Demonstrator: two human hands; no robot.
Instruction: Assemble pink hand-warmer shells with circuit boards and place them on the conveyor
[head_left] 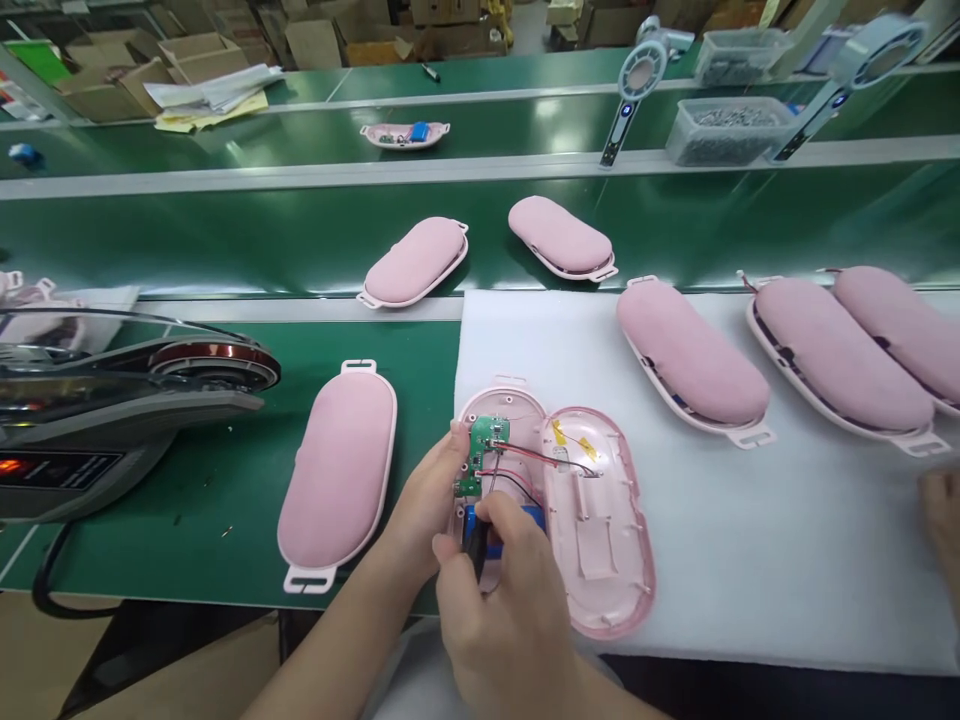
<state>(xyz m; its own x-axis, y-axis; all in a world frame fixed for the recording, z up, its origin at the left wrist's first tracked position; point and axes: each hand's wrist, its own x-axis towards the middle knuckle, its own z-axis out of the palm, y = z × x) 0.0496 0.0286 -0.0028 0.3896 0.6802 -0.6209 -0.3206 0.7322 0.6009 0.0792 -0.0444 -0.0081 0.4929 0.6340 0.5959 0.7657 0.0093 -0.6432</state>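
Observation:
An opened pink plastic case lies at the front of the white foam sheet, its base half (523,408) on the left and its cover half (631,530) on the right. My left hand (429,495) grips the base's left rim, the thumb by the green circuit board (489,434); its other fingers are mostly hidden. In my right hand (510,610) is a screwdriver (476,548) with a dark handle, its thin shaft slanting up to the board. Red and black wires (525,452) link the two halves. Partly behind my right fingers sits a blue battery (534,516).
A closed pink case (339,470) lies left of my hands, beside a dark machine (135,400). More pink cases (694,350) rest on the foam sheet (720,560) and along the green belt (262,240). Another person's hand (941,520) shows at the right edge.

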